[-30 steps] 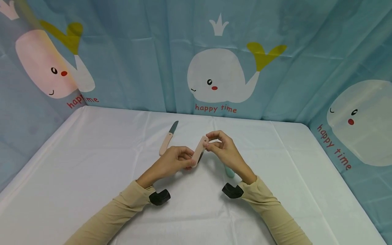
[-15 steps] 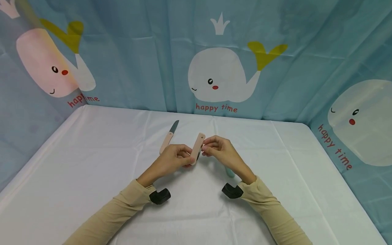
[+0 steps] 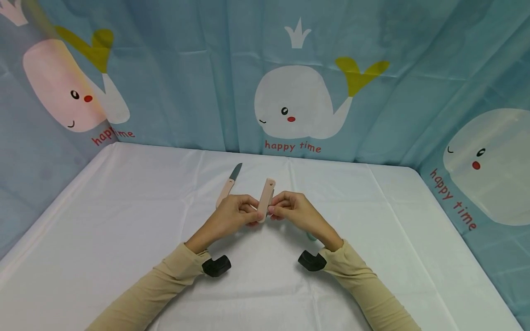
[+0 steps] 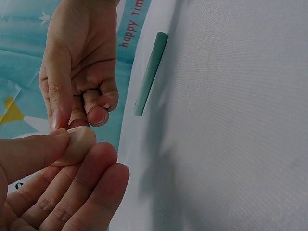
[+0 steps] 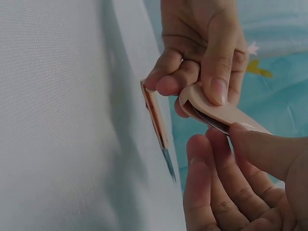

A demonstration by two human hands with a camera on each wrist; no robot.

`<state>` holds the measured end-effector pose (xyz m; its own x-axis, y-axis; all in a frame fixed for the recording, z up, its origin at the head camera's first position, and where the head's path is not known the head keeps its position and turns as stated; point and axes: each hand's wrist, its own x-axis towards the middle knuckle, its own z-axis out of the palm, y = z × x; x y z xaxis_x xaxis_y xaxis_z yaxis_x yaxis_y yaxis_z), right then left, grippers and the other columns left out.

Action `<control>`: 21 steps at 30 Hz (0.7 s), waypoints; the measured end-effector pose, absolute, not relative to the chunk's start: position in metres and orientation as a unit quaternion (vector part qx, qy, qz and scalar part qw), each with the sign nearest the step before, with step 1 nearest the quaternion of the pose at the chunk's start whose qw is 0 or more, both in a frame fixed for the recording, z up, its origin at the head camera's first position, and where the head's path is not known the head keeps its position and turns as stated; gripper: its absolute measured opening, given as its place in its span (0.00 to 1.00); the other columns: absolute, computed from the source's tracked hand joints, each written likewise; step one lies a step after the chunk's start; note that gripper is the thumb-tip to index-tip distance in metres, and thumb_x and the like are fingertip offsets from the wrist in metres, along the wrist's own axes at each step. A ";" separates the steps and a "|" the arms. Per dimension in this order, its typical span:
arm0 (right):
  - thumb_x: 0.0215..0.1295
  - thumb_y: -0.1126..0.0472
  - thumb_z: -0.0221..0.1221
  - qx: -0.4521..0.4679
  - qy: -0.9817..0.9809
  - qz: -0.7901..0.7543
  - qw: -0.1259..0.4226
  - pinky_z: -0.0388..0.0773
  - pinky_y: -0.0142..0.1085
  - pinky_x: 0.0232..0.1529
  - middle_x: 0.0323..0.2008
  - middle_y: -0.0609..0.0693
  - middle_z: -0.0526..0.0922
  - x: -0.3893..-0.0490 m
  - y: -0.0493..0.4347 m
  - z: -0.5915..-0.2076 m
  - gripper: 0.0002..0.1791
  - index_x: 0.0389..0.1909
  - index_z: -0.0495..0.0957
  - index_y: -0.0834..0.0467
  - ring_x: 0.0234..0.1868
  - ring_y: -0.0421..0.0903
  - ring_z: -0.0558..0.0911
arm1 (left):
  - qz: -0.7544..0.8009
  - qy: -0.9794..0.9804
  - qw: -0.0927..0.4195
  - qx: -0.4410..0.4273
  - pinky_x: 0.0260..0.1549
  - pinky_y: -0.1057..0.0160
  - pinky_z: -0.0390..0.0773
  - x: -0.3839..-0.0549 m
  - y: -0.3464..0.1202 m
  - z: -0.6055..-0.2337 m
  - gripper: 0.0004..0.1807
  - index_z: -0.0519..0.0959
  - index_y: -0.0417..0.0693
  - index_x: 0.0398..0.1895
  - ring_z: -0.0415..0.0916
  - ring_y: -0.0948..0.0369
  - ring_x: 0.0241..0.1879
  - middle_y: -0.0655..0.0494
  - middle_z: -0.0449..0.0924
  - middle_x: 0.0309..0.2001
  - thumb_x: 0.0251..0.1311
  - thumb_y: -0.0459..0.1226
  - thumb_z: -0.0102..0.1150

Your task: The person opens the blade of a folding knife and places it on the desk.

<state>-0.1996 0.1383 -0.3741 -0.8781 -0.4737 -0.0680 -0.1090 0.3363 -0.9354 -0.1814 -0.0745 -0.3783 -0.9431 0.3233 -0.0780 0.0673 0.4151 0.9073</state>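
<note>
My left hand [image 3: 236,212] pinches a pale pink folding knife [image 3: 266,198] by its lower end, thumb on top. The knife is held above the table with its pivot end up. At its right edge my right hand [image 3: 297,209] pinches it between thumb and fingertips, where the dark blade lies along the handle's slot. In the right wrist view the folding knife [image 5: 226,113] shows the blade mostly inside the handle. A second pink folding knife [image 3: 235,171] lies unfolded on the table behind my left hand, its handle partly hidden.
A mint-green, handle-like object [image 4: 151,74] lies on the white tablecloth [image 3: 124,239], mostly hidden behind my right hand in the head view. Blue curtains [image 3: 186,92] with whale prints enclose the table's far and side edges. Black wrist cameras [image 3: 216,266] sit at both cuffs.
My right hand has slid from the pivot end down along the knife's edge. The held knife has shifted slightly left and stands a little more upright. My left hand keeps its grip.
</note>
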 end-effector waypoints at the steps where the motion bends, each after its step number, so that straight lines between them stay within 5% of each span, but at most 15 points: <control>1: 0.70 0.62 0.59 -0.183 0.800 -0.546 0.169 0.83 0.35 0.43 0.36 0.62 0.87 -0.199 0.138 -0.374 0.11 0.45 0.77 0.67 0.35 0.40 0.86 | 0.528 0.832 0.121 0.118 0.31 0.66 0.80 -0.181 -0.074 -0.378 0.11 0.82 0.39 0.44 0.86 0.61 0.30 0.49 0.89 0.31 0.60 0.35 0.67; 21: 0.72 0.63 0.57 -0.198 0.795 -0.546 0.176 0.84 0.36 0.42 0.36 0.62 0.87 -0.199 0.139 -0.378 0.11 0.43 0.79 0.69 0.36 0.40 0.85 | 0.533 0.827 0.126 0.126 0.31 0.66 0.81 -0.180 -0.074 -0.378 0.09 0.81 0.38 0.42 0.86 0.61 0.30 0.48 0.89 0.31 0.61 0.34 0.66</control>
